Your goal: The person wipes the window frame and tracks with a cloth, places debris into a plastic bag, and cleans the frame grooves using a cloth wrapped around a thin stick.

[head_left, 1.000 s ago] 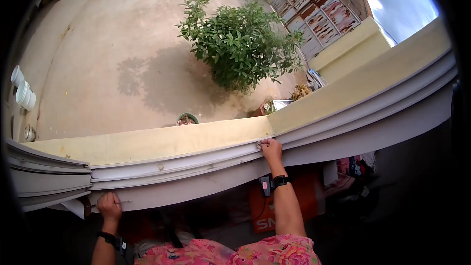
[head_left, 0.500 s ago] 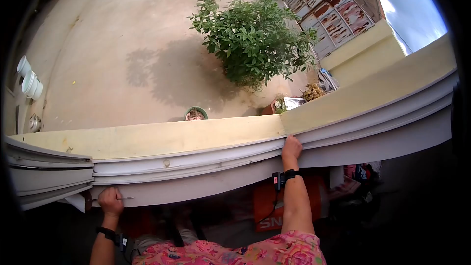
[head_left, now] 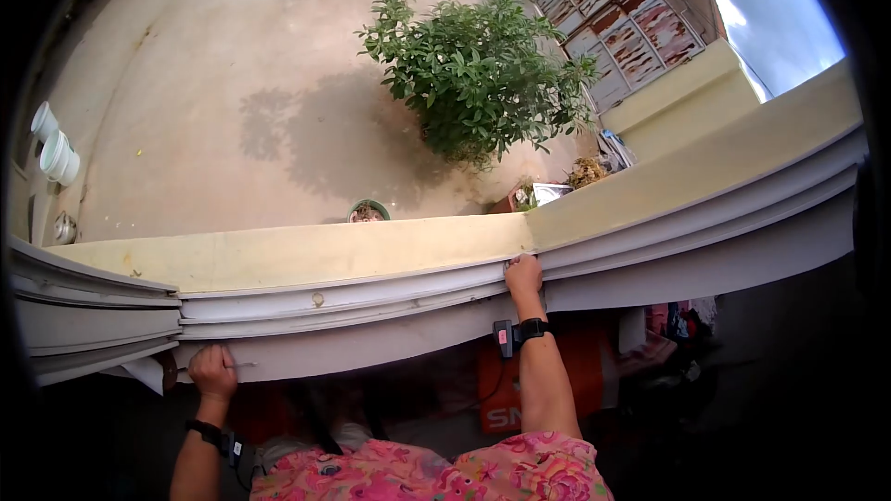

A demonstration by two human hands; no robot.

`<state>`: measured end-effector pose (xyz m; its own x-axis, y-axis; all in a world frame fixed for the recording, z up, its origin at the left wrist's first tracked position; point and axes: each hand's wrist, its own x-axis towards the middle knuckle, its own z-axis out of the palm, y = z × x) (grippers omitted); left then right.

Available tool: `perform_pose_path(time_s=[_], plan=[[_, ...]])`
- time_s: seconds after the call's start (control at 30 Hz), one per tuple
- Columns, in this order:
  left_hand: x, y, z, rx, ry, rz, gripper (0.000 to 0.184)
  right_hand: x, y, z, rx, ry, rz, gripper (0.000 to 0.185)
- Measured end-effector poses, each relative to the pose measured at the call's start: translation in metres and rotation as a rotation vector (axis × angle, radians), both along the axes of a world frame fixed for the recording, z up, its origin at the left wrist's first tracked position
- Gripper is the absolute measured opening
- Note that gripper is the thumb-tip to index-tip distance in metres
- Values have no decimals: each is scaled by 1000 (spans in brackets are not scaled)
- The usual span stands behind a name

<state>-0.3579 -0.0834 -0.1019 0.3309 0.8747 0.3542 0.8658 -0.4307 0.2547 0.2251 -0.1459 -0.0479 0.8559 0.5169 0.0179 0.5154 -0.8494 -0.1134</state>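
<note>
My left hand [head_left: 213, 373] is closed in a fist at the inner edge of the window sill [head_left: 353, 351], near its left end. From that fist a thin metal rod [head_left: 245, 365] sticks out to the right; its other end is hidden in my fingers. Farther right, my right hand [head_left: 524, 274] is closed at the white window track [head_left: 418, 283], close to the corner of the frame. Whatever its fingers hold, if anything, is hidden. A small round mark [head_left: 318, 300] shows on the track between the hands.
Side frames [head_left: 97, 315] bound the window at left. Outside stand a leafy shrub [head_left: 473, 74], a green-rimmed pot [head_left: 368, 211] and white buckets [head_left: 58, 160] on a concrete yard [head_left: 204, 65]. Below the sill inside lies an orange item [head_left: 557, 380] with white letters.
My right hand has slid left along the window track, still closed. The left hand stays in about the same spot with the rod; the view has shifted slightly.
</note>
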Motion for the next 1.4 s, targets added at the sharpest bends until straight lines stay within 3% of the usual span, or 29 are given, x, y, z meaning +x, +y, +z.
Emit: perform_pose_path(time_s=[0.13, 0.2, 0.27, 0.43, 0.53, 0.67, 0.77, 0.93, 1.1, 1.17, 1.2, 1.27, 1.37, 1.4], plan=[[0, 0, 1, 4, -11, -3, 18, -92, 16, 15, 120, 179, 200, 13], [-1, 0, 0, -13, -9, -14, 17, -127, 19, 15, 222, 361, 499, 16], [-2, 1, -6, 17, 0, 5, 17, -136, 21, 27, 341, 485, 443, 16], [-3, 2, -8, -2, -34, -16, 16, -45, 0, 56, 222, 48, 80, 12], [-5, 1, -10, -9, -35, -24, 15, 13, -24, 32, 214, -110, -54, 13], [-6, 1, -9, -23, -16, -26, 15, 53, -30, -14, 325, -119, -18, 17], [-5, -1, -4, -22, -6, -18, 15, 48, -21, -21, 216, -111, 35, 18], [-1, 0, -3, 4, 0, 9, 16, -20, 17, -1, 134, -41, -123, 13], [0, 1, -4, 17, -15, 0, 17, -92, 20, 7, 227, 0, 141, 16], [-2, 1, -7, 15, -26, 2, 17, -107, 24, 30, 349, 770, 113, 15], [-2, 1, -9, 10, -35, 0, 17, -104, 23, 30, 350, 772, 118, 15], [-5, 1, -15, -5, -33, -5, 17, -82, 16, 33, 672, 821, 107, 14], [-2, 1, -9, 4, -25, -2, 17, -39, 1, 32, 514, 592, 38, 16], [0, 1, -6, 30, -19, 12, 17, -23, -7, 20, 342, 289, 108, 19]])
